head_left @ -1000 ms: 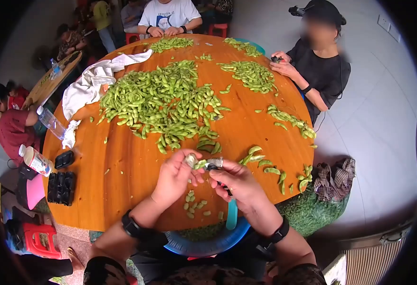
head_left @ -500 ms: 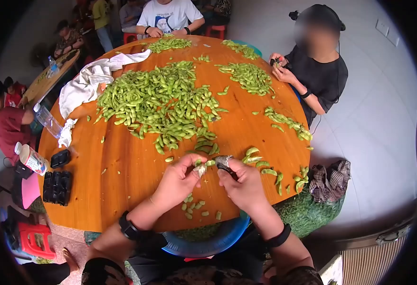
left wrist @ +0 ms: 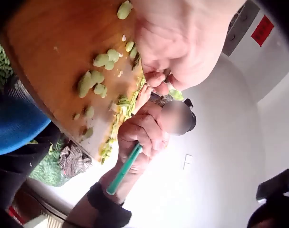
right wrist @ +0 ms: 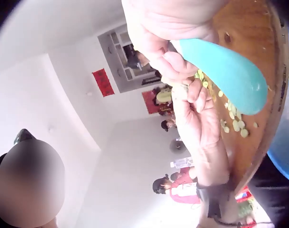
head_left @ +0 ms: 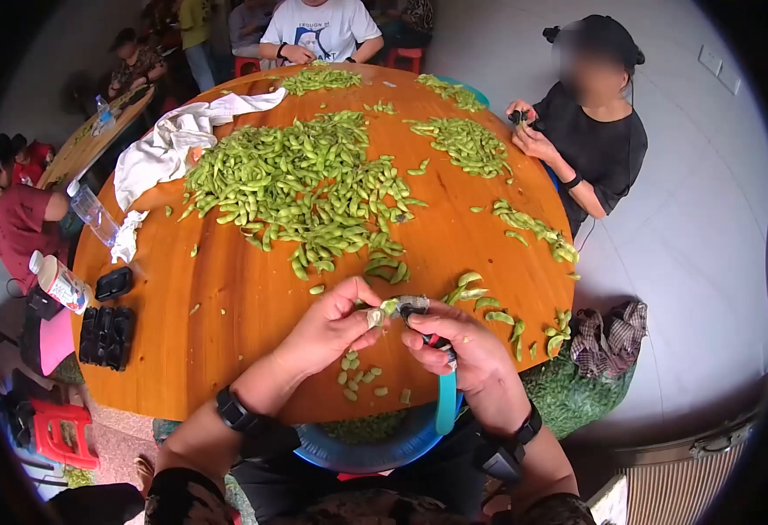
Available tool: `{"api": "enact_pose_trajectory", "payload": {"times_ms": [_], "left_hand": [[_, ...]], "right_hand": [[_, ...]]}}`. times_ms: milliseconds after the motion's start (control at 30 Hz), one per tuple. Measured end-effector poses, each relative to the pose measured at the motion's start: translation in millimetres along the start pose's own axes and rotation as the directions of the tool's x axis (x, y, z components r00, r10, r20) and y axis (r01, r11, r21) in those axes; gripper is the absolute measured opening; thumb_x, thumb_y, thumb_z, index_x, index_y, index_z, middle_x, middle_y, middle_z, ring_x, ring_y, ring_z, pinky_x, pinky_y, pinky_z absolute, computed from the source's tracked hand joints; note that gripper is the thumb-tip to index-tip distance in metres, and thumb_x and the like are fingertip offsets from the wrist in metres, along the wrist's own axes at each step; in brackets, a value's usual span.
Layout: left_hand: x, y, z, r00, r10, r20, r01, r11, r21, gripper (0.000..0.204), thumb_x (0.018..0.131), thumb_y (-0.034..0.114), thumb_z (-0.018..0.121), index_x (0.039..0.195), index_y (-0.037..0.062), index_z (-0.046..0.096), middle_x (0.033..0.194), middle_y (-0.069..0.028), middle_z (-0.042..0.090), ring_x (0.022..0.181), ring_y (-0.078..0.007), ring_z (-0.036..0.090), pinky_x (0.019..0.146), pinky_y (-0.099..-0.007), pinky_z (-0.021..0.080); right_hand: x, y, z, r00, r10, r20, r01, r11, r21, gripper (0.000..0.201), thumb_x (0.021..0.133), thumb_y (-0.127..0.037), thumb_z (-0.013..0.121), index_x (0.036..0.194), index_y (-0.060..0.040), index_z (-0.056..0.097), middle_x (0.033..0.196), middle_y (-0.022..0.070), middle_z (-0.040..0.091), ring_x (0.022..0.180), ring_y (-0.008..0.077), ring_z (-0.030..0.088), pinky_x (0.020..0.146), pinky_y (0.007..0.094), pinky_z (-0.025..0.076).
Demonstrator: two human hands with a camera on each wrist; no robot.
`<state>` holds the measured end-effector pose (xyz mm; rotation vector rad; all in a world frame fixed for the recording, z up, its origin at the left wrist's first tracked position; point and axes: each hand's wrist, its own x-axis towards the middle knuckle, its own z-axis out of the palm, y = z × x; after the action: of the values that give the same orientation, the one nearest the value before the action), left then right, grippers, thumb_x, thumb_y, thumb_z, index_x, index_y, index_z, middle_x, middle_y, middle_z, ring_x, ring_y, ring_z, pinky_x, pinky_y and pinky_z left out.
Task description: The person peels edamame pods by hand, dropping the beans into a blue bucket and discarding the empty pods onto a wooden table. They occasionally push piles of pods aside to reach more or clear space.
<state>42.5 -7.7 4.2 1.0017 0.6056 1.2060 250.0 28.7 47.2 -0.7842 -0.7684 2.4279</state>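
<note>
Fingers of left hand [head_left: 336, 319] pinch green pod [head_left: 389, 307]

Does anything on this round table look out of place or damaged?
Nothing looks spilled or damaged. A few stray pods lie near the right edge of the table, apart from the big pile, and the white cloth is crumpled.

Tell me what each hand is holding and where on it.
The left hand pinches a green pod by one end; the right hand grips a tool above its protruding teal end.
</note>
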Motion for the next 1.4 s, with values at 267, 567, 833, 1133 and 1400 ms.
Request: {"api": "enact_pose_trajectory", "payload": {"times_ms": [267, 567, 833, 1133, 1400], "left_hand": [[2.3, 4.5, 3.4, 0.984, 0.017, -0.178, -0.024, 0.999, -0.041, 0.016, 0.095, 0.003, 0.042, 0.106, 0.0110, 0.049, 0.096, -0.0026, 0.051, 0.062, -0.0088, 0.041, 0.053, -0.0216, 0.032], [0.3, 0.3, 18.6, 0.994, 0.027, -0.111, 0.004, 0.963, 0.269, 0.023, 0.097, -0.001, 0.031, 0.114, 0.0130, 0.039, 0.086, -0.0006, 0.043, 0.064, -0.0061, 0.042, 0.053, -0.0200, 0.034], [0.7, 0.5, 8.5, 0.990, -0.036, -0.139, 0.076, 0.952, 0.298, 0.025, 0.094, -0.004, 0.033, 0.113, 0.0095, 0.041, 0.084, -0.0015, 0.048, 0.063, -0.0077, 0.043, 0.054, -0.0207, 0.036], [-1.0, 3.4, 23.5, 0.993, -0.006, -0.122, 0.062, 0.883, 0.466, 0.035, 0.089, -0.007, 0.029, 0.118, 0.0090, 0.040, 0.081, -0.0044, 0.053, 0.061, -0.0084, 0.047, 0.054, -0.0218, 0.038], [-1.3, 3.8, 20.2, 0.993, -0.071, -0.098, 0.106, 0.900, 0.423, 0.035, 0.089, -0.009, 0.030, 0.117, 0.0085, 0.042, 0.088, -0.0043, 0.054, 0.067, -0.0098, 0.057, 0.052, -0.0220, 0.045]], "right_hand": [[-0.2, -4.2, -21.1, 0.637, -0.763, 0.107, 0.227, 0.054, -0.972, 0.017, 0.087, -0.013, 0.064, 0.101, -0.0038, 0.063, 0.072, 0.0044, 0.062, 0.060, 0.0118, 0.057, 0.054, 0.0269, 0.045], [25.0, 23.8, 8.0, 0.808, -0.584, 0.080, 0.321, 0.323, -0.890, 0.024, 0.082, -0.018, 0.069, 0.082, 0.0012, 0.055, 0.064, 0.0113, 0.058, 0.058, 0.0172, 0.056, 0.057, 0.0333, 0.045], [23.7, 15.1, 20.8, 0.750, -0.646, 0.146, 0.171, -0.024, -0.985, 0.018, 0.076, -0.015, 0.064, 0.076, -0.0002, 0.053, 0.064, 0.0221, 0.056, 0.063, 0.0411, 0.058, 0.056, 0.0464, 0.045], [19.4, 15.7, 4.4, 0.831, -0.554, 0.055, 0.223, 0.241, -0.944, 0.018, 0.080, -0.011, 0.066, 0.077, 0.0013, 0.054, 0.061, 0.0151, 0.055, 0.053, 0.0224, 0.054, 0.054, 0.0359, 0.045], [27.4, 24.6, -4.3, 0.821, -0.557, 0.127, 0.376, 0.358, -0.855, 0.015, 0.079, -0.009, 0.064, 0.076, 0.0022, 0.055, 0.061, 0.0132, 0.055, 0.055, 0.0180, 0.054, 0.054, 0.0345, 0.043]]}}
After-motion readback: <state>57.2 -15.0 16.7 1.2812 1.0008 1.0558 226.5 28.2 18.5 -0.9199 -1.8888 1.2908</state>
